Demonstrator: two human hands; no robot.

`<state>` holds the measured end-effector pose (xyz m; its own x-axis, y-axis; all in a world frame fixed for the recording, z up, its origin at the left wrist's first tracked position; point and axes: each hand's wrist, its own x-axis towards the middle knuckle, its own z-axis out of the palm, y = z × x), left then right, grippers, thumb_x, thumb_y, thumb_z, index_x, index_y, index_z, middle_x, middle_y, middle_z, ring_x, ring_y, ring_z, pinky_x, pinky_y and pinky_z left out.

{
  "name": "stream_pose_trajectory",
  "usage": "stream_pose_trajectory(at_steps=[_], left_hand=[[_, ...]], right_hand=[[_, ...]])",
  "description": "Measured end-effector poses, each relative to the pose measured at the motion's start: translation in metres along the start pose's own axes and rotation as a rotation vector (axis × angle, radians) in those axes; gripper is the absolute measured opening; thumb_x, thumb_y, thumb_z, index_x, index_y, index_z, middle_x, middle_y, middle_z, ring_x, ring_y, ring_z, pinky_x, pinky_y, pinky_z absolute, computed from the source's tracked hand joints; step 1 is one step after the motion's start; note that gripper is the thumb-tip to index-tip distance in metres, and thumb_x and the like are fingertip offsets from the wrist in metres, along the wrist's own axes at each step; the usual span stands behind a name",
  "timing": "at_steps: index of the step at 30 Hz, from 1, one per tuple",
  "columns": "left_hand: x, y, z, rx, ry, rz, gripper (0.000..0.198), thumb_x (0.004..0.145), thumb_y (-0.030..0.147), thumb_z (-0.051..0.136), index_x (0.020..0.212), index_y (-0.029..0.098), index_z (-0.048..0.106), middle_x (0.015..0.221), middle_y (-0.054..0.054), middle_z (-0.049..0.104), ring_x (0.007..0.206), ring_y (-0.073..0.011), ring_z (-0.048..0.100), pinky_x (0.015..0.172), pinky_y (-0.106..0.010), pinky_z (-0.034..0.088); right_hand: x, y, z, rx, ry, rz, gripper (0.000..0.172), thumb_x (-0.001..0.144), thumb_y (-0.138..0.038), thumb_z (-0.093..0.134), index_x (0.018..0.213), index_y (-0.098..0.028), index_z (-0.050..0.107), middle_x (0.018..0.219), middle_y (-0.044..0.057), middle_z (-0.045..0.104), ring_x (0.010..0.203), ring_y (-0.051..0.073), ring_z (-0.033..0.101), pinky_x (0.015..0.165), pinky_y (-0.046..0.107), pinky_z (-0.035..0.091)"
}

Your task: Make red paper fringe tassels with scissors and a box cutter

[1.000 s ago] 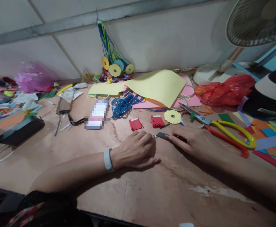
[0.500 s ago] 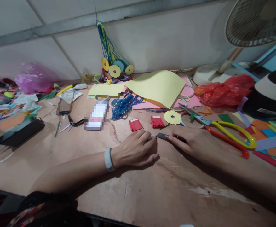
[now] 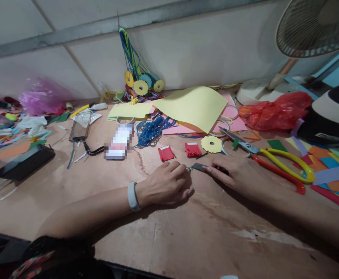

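Observation:
My left hand rests closed on the wooden table, with a pale band on its wrist. A tiny green scrap shows at its fingertips; the rest of what it may pinch is hidden. My right hand is closed around a utility knife, whose broad grey blade points left, close to the scrap. Just beyond the hands lie two fringed red paper pieces, one on the left and one on the right, and a scalloped yellow paper disc.
Scissors with yellow and red handles lie beside my right forearm. Behind are blue cord, a large yellow sheet and a phone. Coloured paper strips, a red plastic bag and a fan stand right.
My left fingers have curled in more tightly, and the small green scrap now shows at their tips. My right hand and the knife have stayed nearly still.

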<state>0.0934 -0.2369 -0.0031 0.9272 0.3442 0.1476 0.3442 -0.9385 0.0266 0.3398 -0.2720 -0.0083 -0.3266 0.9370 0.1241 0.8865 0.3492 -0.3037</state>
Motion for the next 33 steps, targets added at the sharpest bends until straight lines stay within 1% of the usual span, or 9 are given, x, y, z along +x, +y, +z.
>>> stream_pose_trajectory(at_steps=[4, 6, 10, 14, 23, 27, 30, 33], left_hand=[[0.0001, 0.0005, -0.0004, 0.02, -0.003, 0.007, 0.04, 0.098, 0.043, 0.042, 0.098, 0.011, 0.066, 0.1, -0.013, 0.063, 0.087, -0.0226, 0.056, 0.076, -0.037, 0.05], [0.0002, 0.0003, 0.0, 0.024, 0.001, 0.009, 0.039, 0.097, 0.042, 0.042, 0.098, 0.011, 0.066, 0.101, -0.013, 0.063, 0.086, -0.0225, 0.056, 0.075, -0.037, 0.049], [0.0002, -0.0001, 0.001, 0.017, 0.015, 0.017, 0.037, 0.097, 0.041, 0.043, 0.097, 0.012, 0.066, 0.101, -0.012, 0.063, 0.086, -0.0223, 0.056, 0.075, -0.037, 0.049], [0.0004, 0.0002, 0.0008, 0.016, -0.002, 0.016, 0.036, 0.097, 0.041, 0.043, 0.097, 0.012, 0.066, 0.101, -0.013, 0.063, 0.087, -0.0227, 0.056, 0.074, -0.037, 0.049], [0.0003, 0.0012, -0.0009, 0.043, 0.015, 0.015, 0.037, 0.098, 0.041, 0.042, 0.098, 0.012, 0.065, 0.101, -0.012, 0.064, 0.086, -0.0222, 0.056, 0.07, -0.036, 0.047], [0.0001, 0.0016, -0.0002, 0.054, 0.036, 0.015, 0.037, 0.097, 0.041, 0.043, 0.097, 0.012, 0.065, 0.1, -0.012, 0.064, 0.085, -0.0223, 0.056, 0.069, -0.036, 0.046], [-0.0003, 0.0012, 0.0005, 0.056, 0.034, 0.016, 0.036, 0.097, 0.041, 0.044, 0.097, 0.012, 0.065, 0.099, -0.011, 0.063, 0.085, -0.022, 0.056, 0.07, -0.035, 0.046], [-0.0007, 0.0006, 0.0012, 0.056, 0.043, 0.019, 0.035, 0.096, 0.041, 0.044, 0.097, 0.012, 0.065, 0.1, -0.011, 0.063, 0.085, -0.022, 0.055, 0.07, -0.035, 0.046]], right_hand=[[0.0033, 0.0001, -0.0022, 0.028, -0.036, 0.055, 0.037, 0.099, -0.047, 0.043, 0.078, -0.02, 0.059, 0.078, 0.004, 0.067, 0.067, 0.018, 0.057, 0.057, 0.029, 0.034], [0.0045, 0.0011, -0.0029, 0.046, -0.048, 0.088, 0.035, 0.098, -0.046, 0.045, 0.078, -0.021, 0.059, 0.074, 0.003, 0.065, 0.067, 0.018, 0.056, 0.057, 0.029, 0.033], [0.0058, 0.006, -0.0027, 0.092, -0.047, 0.114, 0.035, 0.098, -0.047, 0.045, 0.08, -0.021, 0.061, 0.075, 0.003, 0.065, 0.068, 0.018, 0.055, 0.059, 0.029, 0.033], [0.0064, 0.0088, -0.0021, 0.122, -0.061, 0.085, 0.036, 0.098, -0.046, 0.045, 0.079, -0.021, 0.062, 0.074, 0.002, 0.065, 0.067, 0.017, 0.055, 0.059, 0.028, 0.033], [0.0058, 0.0049, -0.0002, 0.116, -0.11, 0.078, 0.038, 0.097, -0.049, 0.043, 0.075, -0.021, 0.057, 0.074, 0.002, 0.063, 0.066, 0.016, 0.053, 0.057, 0.027, 0.03], [0.0078, 0.0037, -0.0027, 0.135, -0.14, 0.11, 0.038, 0.097, -0.049, 0.043, 0.076, -0.021, 0.058, 0.074, 0.003, 0.063, 0.067, 0.016, 0.053, 0.058, 0.027, 0.03], [0.0092, 0.0039, -0.0029, 0.134, -0.147, 0.112, 0.039, 0.096, -0.049, 0.043, 0.074, -0.02, 0.058, 0.072, 0.003, 0.061, 0.064, 0.015, 0.052, 0.057, 0.027, 0.029], [0.0102, 0.0044, -0.0028, 0.122, -0.168, 0.117, 0.039, 0.096, -0.049, 0.042, 0.077, -0.021, 0.059, 0.072, 0.002, 0.061, 0.064, 0.015, 0.052, 0.057, 0.027, 0.03]])
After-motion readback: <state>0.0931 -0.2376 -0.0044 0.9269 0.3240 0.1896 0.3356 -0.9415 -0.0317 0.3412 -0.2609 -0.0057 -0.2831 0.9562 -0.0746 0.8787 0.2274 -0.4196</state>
